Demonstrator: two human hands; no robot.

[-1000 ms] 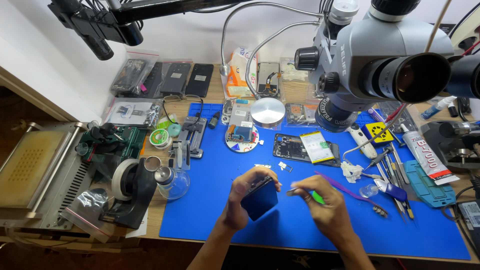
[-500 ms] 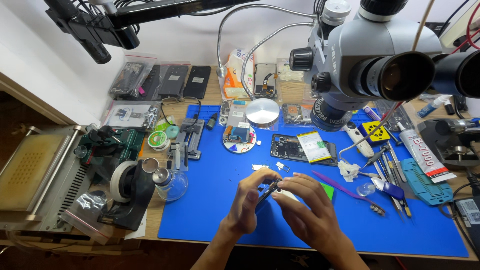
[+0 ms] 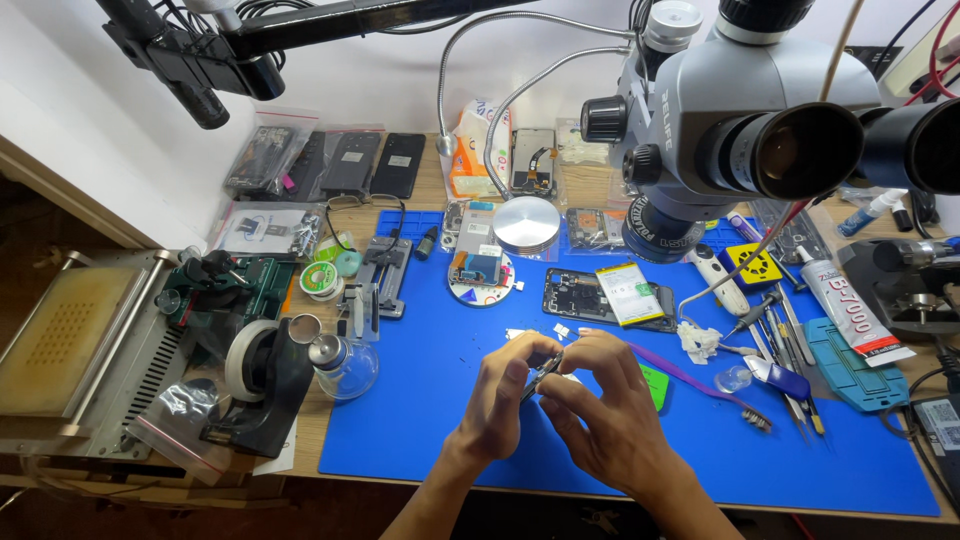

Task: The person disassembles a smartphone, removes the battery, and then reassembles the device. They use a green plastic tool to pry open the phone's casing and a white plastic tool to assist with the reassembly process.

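You are holding one small dark phone part (image 3: 541, 374) edge-on between both hands, low over the blue mat (image 3: 420, 420), near its front edge. Your left hand (image 3: 500, 395) is curling round it, fingers bent in and pinching its near side. Your right hand (image 3: 600, 410) is closing on the other side, fingertips meeting the left's; the two hands are pressing together on the part.

Just behind your right hand one green pick (image 3: 655, 385) is lying, with one purple strap (image 3: 690, 380) trailing off to the right. Further beyond your hands one opened phone (image 3: 605, 297) is resting face down. One glass flask (image 3: 345, 368) is standing well to the left of your left hand. Bare mat is lying open on both sides of your wrists; one microscope (image 3: 740, 130) is hanging above, well beyond your hands.
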